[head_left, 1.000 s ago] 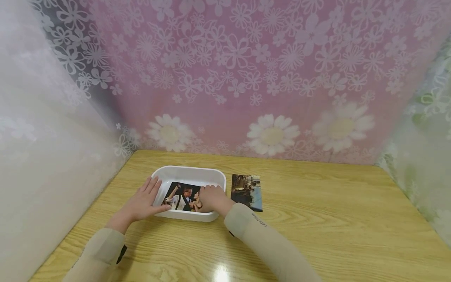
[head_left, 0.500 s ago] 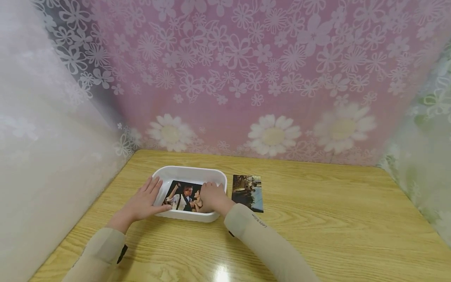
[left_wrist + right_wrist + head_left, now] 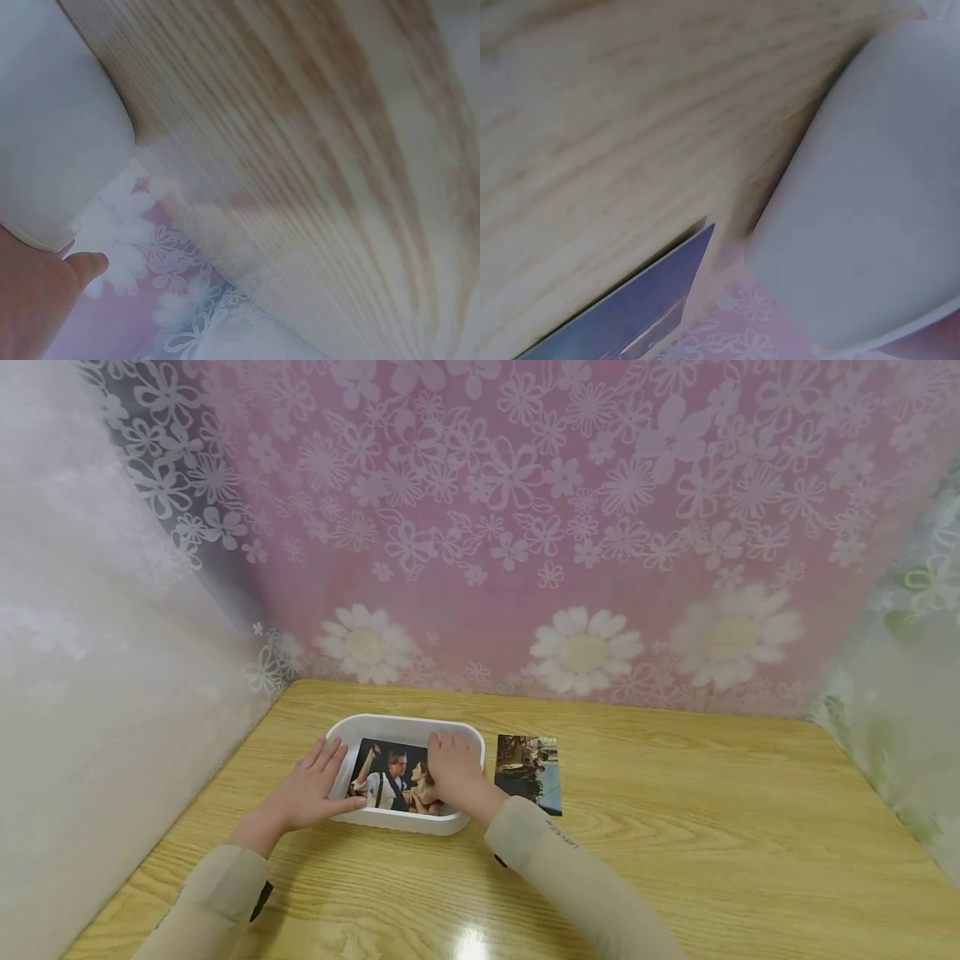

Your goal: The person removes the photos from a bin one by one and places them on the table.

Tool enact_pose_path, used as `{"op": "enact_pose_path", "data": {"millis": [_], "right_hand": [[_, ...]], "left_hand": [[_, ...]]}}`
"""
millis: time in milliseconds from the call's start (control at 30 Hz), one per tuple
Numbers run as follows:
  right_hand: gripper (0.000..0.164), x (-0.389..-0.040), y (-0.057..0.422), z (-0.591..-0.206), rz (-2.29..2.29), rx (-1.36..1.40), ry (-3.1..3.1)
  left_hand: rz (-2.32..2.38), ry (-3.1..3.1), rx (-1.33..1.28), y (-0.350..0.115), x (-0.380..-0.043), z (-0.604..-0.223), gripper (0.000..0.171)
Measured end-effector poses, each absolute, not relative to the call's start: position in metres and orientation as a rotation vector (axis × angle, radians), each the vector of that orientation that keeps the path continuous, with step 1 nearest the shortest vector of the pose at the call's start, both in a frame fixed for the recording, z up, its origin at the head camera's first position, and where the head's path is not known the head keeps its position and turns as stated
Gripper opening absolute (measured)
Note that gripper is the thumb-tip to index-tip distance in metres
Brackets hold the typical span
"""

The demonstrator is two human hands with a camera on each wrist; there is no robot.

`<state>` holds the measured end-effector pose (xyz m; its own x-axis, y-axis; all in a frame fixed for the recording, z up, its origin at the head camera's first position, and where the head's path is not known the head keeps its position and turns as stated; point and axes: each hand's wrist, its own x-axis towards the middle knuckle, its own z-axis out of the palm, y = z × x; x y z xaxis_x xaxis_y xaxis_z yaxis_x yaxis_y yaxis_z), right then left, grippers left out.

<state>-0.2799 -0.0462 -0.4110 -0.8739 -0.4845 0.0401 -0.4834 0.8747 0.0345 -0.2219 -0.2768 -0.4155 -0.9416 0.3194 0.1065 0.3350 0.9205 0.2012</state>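
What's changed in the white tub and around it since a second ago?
The right hand moved up or farther back; I can't tell which. The far edge of the picture of two people shifted a little that way too, and more of that picture shows. Whether it's gripped is hidden. The left hand still rests on the white tub, and the other picture stays on the table.

The tray (image 3: 405, 821) is white, the counter (image 3: 712, 827) yellow wood grain. The inner photo (image 3: 390, 783) has a black background; the outer photo (image 3: 529, 774) is brown and blue. The backdrop (image 3: 465, 589) is pink with white flowers.
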Motion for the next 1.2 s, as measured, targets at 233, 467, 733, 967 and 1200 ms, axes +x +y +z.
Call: {"op": "enact_pose_path", "data": {"millis": [233, 467, 733, 967, 1200], "right_hand": [[0.067, -0.280, -0.039, -0.406, 0.260, 0.854, -2.969], [0.062, -0.283, -0.036, -0.405, 0.580, 0.886, -2.974], [0.056, -0.285, -0.033, -0.402, 0.741, 0.887, -2.950], [0.050, -0.286, -0.029, -0.399, 0.664, 0.902, -2.904], [0.038, -0.284, -0.023, -0.400, 0.520, 0.890, -2.807]], "left_hand": [[-0.327, -3.005, -0.511, -0.277, -0.222, -0.416, 0.096], [-0.303, -3.043, -0.494, -0.277, -0.223, -0.417, 0.096], [-0.322, -3.032, -0.496, -0.277, -0.222, -0.417, 0.095], [-0.313, -3.030, -0.508, -0.277, -0.224, -0.417, 0.094], [-0.322, -3.035, -0.504, -0.277, -0.223, -0.417, 0.094]]}}
